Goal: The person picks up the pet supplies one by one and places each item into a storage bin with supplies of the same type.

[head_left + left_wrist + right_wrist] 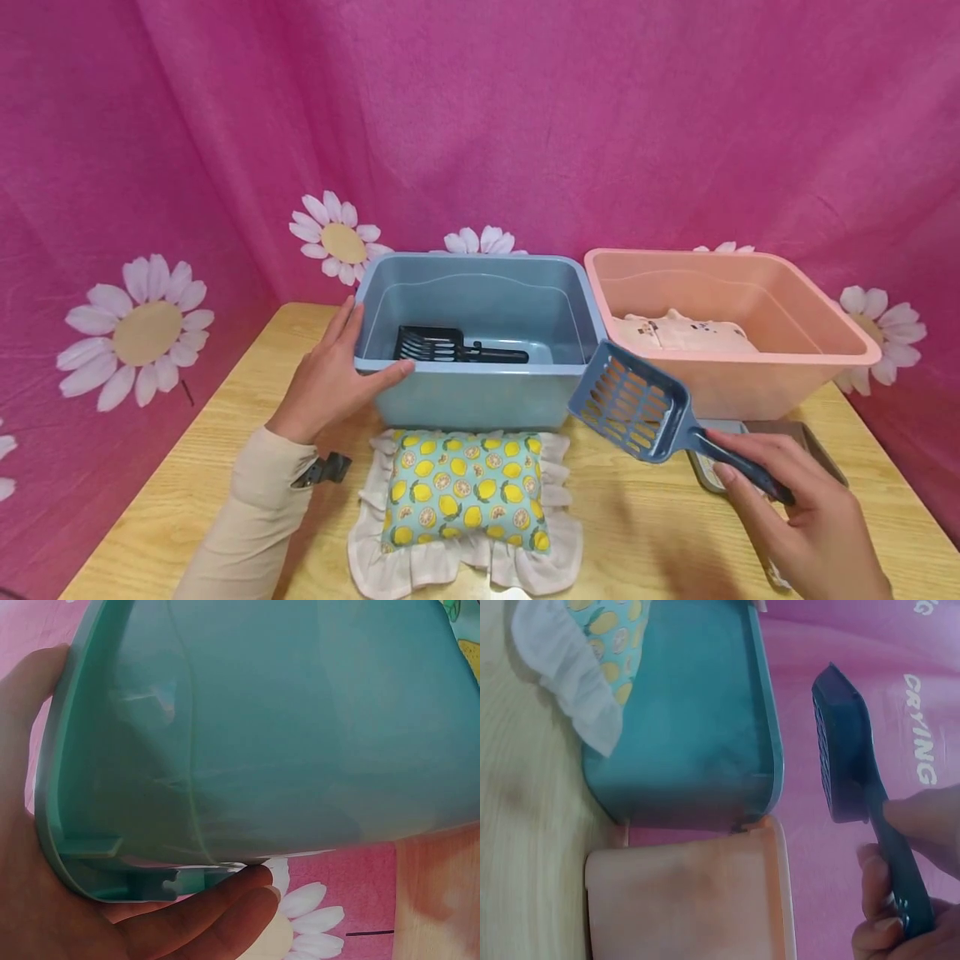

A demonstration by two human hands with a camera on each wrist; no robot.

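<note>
My left hand [330, 379] holds the front left corner of a blue litter box [480, 398], thumb on the front rim, fingers along the left side. The left wrist view shows the hand [82, 900] round the rim's corner. Inside the box lies a black slotted scoop [495, 355]. My right hand [813, 517] grips the dark handle of a blue litter scoop [633, 408], raised above the table with its slotted head pointing left, near the box's front right corner. In the right wrist view, thumb and fingers wrap this scoop's handle [904, 881].
A pink litter box [720, 379] stands close to the blue one's right, with a pale printed cloth item [690, 335] inside. A lemon-print cushion [465, 492] with white ruffles lies in front. Flat trays [821, 454] sit partly behind the right hand. A pink curtain [480, 125] hangs behind.
</note>
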